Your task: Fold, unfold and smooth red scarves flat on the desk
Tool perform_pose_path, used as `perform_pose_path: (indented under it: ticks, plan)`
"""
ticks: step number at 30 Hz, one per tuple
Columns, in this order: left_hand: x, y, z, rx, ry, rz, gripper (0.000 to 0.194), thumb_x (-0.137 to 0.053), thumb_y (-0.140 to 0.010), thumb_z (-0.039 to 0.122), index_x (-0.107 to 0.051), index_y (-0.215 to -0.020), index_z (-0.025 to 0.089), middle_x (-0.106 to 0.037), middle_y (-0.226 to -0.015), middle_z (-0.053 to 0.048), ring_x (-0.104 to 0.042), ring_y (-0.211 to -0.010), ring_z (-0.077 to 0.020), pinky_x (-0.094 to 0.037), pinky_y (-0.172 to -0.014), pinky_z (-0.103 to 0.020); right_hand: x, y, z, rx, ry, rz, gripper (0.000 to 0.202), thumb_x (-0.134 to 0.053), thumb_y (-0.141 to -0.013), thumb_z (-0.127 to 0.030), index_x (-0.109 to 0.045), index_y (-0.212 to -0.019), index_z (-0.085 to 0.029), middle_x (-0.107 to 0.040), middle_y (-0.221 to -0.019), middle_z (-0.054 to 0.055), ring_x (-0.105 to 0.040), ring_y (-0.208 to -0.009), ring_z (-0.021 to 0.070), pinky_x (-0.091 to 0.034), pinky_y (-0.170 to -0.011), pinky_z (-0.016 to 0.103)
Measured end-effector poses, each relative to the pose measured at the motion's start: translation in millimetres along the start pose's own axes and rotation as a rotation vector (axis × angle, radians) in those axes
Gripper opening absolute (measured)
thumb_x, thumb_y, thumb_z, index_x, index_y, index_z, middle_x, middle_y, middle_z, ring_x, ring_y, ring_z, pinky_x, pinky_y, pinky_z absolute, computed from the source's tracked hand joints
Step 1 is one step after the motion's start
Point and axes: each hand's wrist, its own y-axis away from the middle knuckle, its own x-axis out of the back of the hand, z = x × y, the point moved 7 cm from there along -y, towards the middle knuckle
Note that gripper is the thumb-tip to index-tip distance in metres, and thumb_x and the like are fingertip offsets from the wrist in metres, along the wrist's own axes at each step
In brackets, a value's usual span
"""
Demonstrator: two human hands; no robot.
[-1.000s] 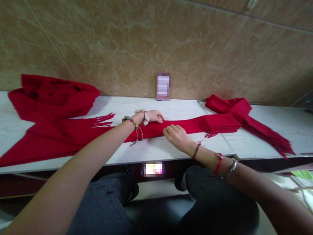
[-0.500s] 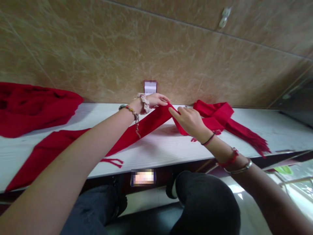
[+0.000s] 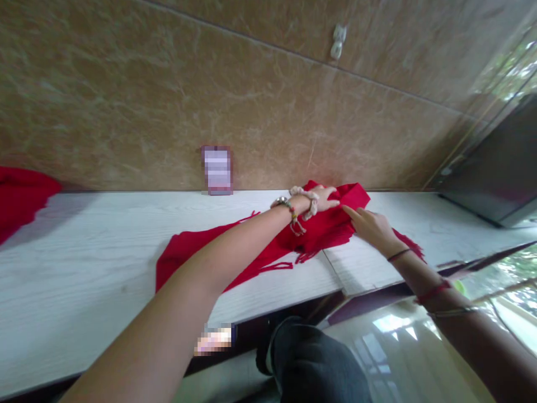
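Note:
Red fringed scarf cloth (image 3: 184, 252) lies across the white wood-grain surface, running under my left forearm to a bunched pile on the right. My left hand (image 3: 323, 198) is over that pile, palm down, fingers apart and touching the cloth. At the pile's right part, my right hand (image 3: 373, 226) has one finger stretched along the fabric. Its other fingers curl in at the cloth's edge, partly hidden. Fringe shows in front of the pile and past my right wrist. Whether the pile is one scarf or two I cannot tell.
More red cloth (image 3: 23, 198) sits at the far left. A small blurred card-like item (image 3: 217, 170) leans on the marbled wall (image 3: 168, 101). A dark appliance-like box (image 3: 495, 162) stands at the right end. A bright blurred phone-like screen (image 3: 216, 338) is below the front edge.
Both hands have moved right along the surface, and the long red strip has been drawn rightward onto the pile. My left fingers have spread. The view has shifted right.

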Motion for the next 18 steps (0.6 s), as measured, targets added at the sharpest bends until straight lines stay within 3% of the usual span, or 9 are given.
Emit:
perform_pose_path:
  ticks: [3, 5, 10, 15, 18]
  plan:
    - [-51.2, 38.7, -10.6, 0.169, -0.152, -0.15, 0.073, -0.052, -0.079, 0.051, -0.032, -0.137, 0.013, -0.029, -0.143, -0.021, -0.032, -0.128, -0.0356, -0.031, -0.1, -0.046, -36.8, 18.9, -0.8, -0.051, -0.085, -0.073, 0.045, -0.034, -0.086, -0.016, -0.052, -0.127, -0.018, -0.065, -0.08, 0.008, -0.058, -0.063, 0.0167, -0.037, -0.05, 0.024]
    - [-64.0, 64.8, -10.9, 0.168, -0.284, -0.146, 0.081, -0.056, -0.075, 0.053, -0.025, -0.141, 0.017, -0.016, -0.149, -0.018, -0.018, -0.134, -0.0371, -0.019, -0.105, -0.054, -43.4, 24.1, -2.7, -0.093, -0.146, -0.06, 0.045, -0.033, -0.087, -0.017, -0.051, -0.128, -0.018, -0.065, -0.085, 0.008, -0.059, -0.068, 0.0171, -0.04, -0.051, 0.024]
    - [-53.6, 95.9, -22.2, 0.293, -0.301, -0.083, 0.081, -0.046, -0.08, 0.057, -0.016, -0.144, 0.017, -0.009, -0.15, -0.017, -0.009, -0.136, -0.0368, -0.021, -0.103, -0.055, -38.1, 20.9, 0.5, -0.139, -0.293, -0.047, 0.045, -0.035, -0.084, -0.015, -0.054, -0.125, -0.018, -0.065, -0.09, 0.008, -0.061, -0.072, 0.0166, -0.045, -0.06, 0.024]
    - [-47.4, 94.3, -24.1, 0.28, -0.297, -0.112, 0.072, -0.047, -0.08, 0.052, -0.026, -0.14, 0.019, -0.021, -0.146, -0.017, -0.025, -0.131, -0.0352, -0.03, -0.1, -0.048, -27.9, 4.4, 13.0, -0.084, -0.537, -0.053, 0.043, -0.047, -0.076, -0.011, -0.059, -0.117, -0.014, -0.067, -0.099, 0.01, -0.062, -0.081, 0.0178, -0.049, -0.071, 0.027]
    - [-48.1, 90.8, -21.8, 0.261, -0.278, -0.114, 0.073, -0.048, -0.078, 0.052, -0.025, -0.141, 0.021, -0.024, -0.144, -0.017, -0.029, -0.128, -0.0368, -0.032, -0.098, -0.049, -27.8, -15.0, 20.8, -0.176, -0.598, -0.081, 0.039, -0.048, -0.083, -0.022, -0.055, -0.119, -0.009, -0.068, -0.098, 0.015, -0.064, -0.08, 0.0191, -0.048, -0.068, 0.026]
